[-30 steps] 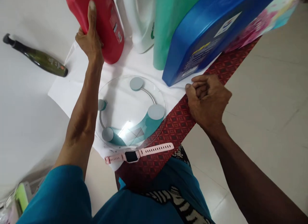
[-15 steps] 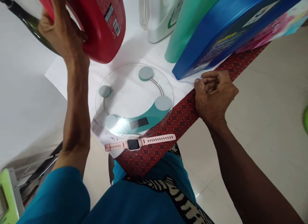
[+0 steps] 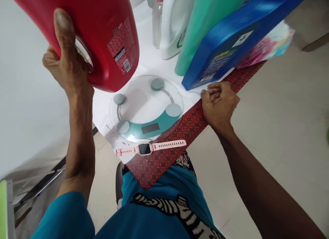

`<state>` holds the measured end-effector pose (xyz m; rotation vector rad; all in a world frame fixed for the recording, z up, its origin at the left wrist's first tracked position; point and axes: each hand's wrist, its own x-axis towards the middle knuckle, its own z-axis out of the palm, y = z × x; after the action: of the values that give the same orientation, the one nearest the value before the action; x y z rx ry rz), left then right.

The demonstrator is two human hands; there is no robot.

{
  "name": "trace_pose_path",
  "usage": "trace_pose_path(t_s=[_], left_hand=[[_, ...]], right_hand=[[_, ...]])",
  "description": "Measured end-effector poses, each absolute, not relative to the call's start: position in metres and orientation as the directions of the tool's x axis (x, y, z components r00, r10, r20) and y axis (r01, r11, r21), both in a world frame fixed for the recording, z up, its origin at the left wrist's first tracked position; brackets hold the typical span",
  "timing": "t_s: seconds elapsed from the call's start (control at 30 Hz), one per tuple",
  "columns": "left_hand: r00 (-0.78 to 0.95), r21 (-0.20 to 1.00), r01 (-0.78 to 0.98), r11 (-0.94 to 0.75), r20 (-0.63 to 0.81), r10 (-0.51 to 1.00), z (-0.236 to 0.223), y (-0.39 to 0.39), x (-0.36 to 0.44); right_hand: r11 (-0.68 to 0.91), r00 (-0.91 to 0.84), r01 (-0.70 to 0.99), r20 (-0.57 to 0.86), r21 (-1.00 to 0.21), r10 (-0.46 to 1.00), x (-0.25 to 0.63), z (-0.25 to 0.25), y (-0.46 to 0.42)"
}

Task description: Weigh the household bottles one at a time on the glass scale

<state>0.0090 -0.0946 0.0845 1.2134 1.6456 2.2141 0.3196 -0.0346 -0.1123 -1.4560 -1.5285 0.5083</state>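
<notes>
My left hand (image 3: 70, 61) is wrapped round the handle of a big red detergent jug (image 3: 113, 37), held raised and tilted above the far left part of a glass bathroom scale (image 3: 150, 127). The round scale, with its teal band and dark display, lies on a white sheet. My right hand (image 3: 219, 103) rests at the table's edge with curled fingers, close to the base of a blue jug (image 3: 218, 57); what its fingers hold, if anything, is hidden. A smartwatch (image 3: 144, 149) with a pink strap lies stretched out in front of the scale.
Behind the blue jug stand a green bottle (image 3: 197, 33), a white jug (image 3: 174, 30) and a clear bottle (image 3: 157, 26). A floral packet (image 3: 269, 45) lies at the far right. The red patterned table edge (image 3: 164, 160) runs diagonally, with a wall (image 3: 31, 95) on the left.
The red jug in my left hand has come lower and nearer in the view, showing more of its label. My right hand keeps its place at the table edge. The view has shifted slightly.
</notes>
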Motion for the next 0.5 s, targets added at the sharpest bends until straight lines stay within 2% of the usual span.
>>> trace_pose_path(t_s=[0.07, 0.1, 0.27, 0.5], left_hand=[[-0.594, 0.779, 0.431, -0.456, 0.625, 0.507, 0.079, -0.086, 0.006], [-0.587, 0.788, 0.423, -0.447, 0.614, 0.528, 0.076, -0.08, 0.004], [-0.699, 0.919, 0.293, -0.264, 0.394, 0.597, 0.059, -0.04, -0.004], [-0.695, 0.965, 0.232, -0.122, 0.252, 0.673, 0.034, 0.016, -0.009]], right_hand=[[0.216, 0.135, 0.548, 0.341, -0.808, 0.93, 0.32, -0.113, -0.034], [0.22, 0.132, 0.548, 0.343, -0.807, 0.93, 0.32, -0.113, -0.034], [0.22, 0.126, 0.539, 0.336, -0.813, 0.933, 0.322, -0.113, -0.033], [0.195, 0.161, 0.519, 0.32, -0.832, 0.934, 0.32, -0.109, -0.034]])
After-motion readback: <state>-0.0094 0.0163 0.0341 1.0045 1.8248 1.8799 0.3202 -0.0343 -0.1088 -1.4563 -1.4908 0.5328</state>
